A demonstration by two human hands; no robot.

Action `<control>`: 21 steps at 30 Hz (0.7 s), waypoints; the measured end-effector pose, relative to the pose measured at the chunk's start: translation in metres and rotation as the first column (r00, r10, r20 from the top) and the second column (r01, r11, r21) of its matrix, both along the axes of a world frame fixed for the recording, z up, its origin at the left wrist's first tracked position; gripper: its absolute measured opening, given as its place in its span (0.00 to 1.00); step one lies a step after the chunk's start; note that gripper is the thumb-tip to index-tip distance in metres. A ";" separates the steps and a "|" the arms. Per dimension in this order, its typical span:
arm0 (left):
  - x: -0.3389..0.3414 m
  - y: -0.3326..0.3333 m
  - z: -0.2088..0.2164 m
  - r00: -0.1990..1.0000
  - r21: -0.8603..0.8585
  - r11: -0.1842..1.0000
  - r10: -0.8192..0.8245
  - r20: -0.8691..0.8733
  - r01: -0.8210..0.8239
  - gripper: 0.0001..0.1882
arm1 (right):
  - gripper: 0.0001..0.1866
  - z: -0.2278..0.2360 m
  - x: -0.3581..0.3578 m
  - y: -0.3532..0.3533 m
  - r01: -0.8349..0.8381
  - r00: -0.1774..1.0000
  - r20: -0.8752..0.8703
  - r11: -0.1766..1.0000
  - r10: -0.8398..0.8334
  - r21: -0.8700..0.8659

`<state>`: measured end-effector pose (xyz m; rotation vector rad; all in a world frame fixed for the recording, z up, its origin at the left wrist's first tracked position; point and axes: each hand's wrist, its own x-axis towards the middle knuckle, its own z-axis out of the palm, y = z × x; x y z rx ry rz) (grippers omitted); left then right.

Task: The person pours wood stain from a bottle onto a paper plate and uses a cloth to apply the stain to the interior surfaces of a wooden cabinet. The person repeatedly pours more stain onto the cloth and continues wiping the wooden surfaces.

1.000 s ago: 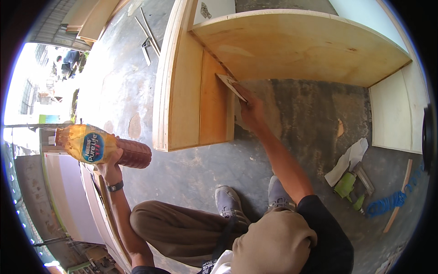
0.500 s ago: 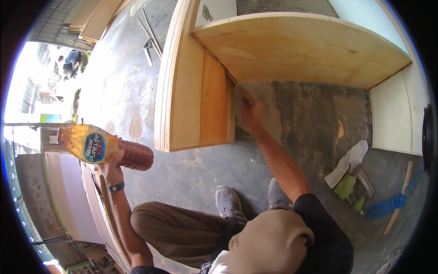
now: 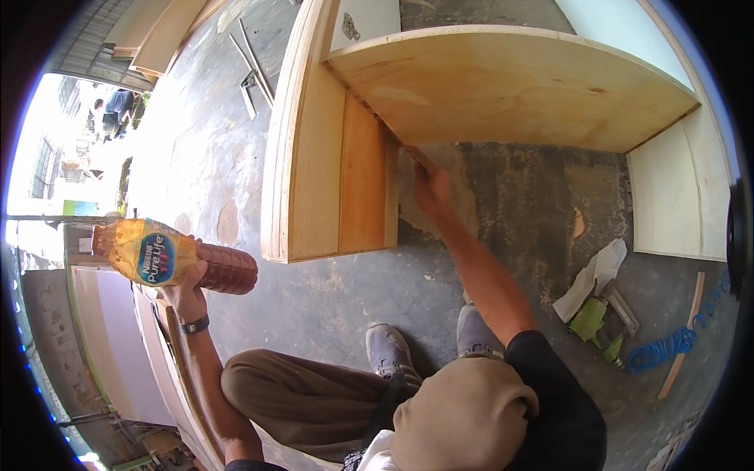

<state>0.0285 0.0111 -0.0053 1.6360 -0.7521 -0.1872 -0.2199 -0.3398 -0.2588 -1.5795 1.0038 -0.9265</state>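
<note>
My left hand point(image 3: 187, 284) is closed round a clear plastic bottle point(image 3: 229, 268) holding reddish-brown liquid. The bottle lies tilted nearly flat, its open neck toward the left, with a yellow and blue label on it. Stretched forward, my right hand point(image 3: 431, 190) grips a small thin brush-like tool point(image 3: 418, 157); its exact kind is blurred. The tool's tip is at the inner joint of a pale wooden cabinet frame point(image 3: 318, 180), where the side panel meets a plywood board point(image 3: 510, 90). Whether the tip touches the wood, I cannot tell.
A blue coiled air hose point(image 3: 662, 351) lies at the right beside a wooden strip point(image 3: 682, 337) and white and green scraps point(image 3: 591, 282). Metal bars and a clamp point(image 3: 248, 82) rest on the concrete floor beyond the frame. Boards point(image 3: 118, 337) lean at the left; another person point(image 3: 118, 108) is far off.
Both hands keep their grips. The bottle has shifted slightly left and down in the picture, and my right hand with its tool has moved only a little along the joint.
</note>
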 end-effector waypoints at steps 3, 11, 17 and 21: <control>0.001 0.001 -0.002 1.000 0.023 1.000 -0.022 0.015 0.022 0.36 | 0.24 -0.002 0.009 0.012 0.003 1.000 -0.028 0.997 -0.006 -0.077; -0.001 0.002 0.002 0.998 -0.002 0.999 0.047 -0.039 -0.047 0.38 | 0.21 -0.035 0.011 -0.015 -0.028 0.996 0.078 0.983 0.043 -0.180; -0.004 -0.003 0.004 0.999 -0.016 1.000 -0.022 0.030 0.022 0.40 | 0.19 -0.012 -0.030 -0.002 -0.227 0.946 -0.224 0.973 0.232 0.050; -0.004 -0.001 0.004 1.000 -0.027 0.999 -0.022 0.010 0.023 0.40 | 0.19 -0.012 -0.046 0.018 -0.245 0.966 -0.074 0.968 0.248 0.046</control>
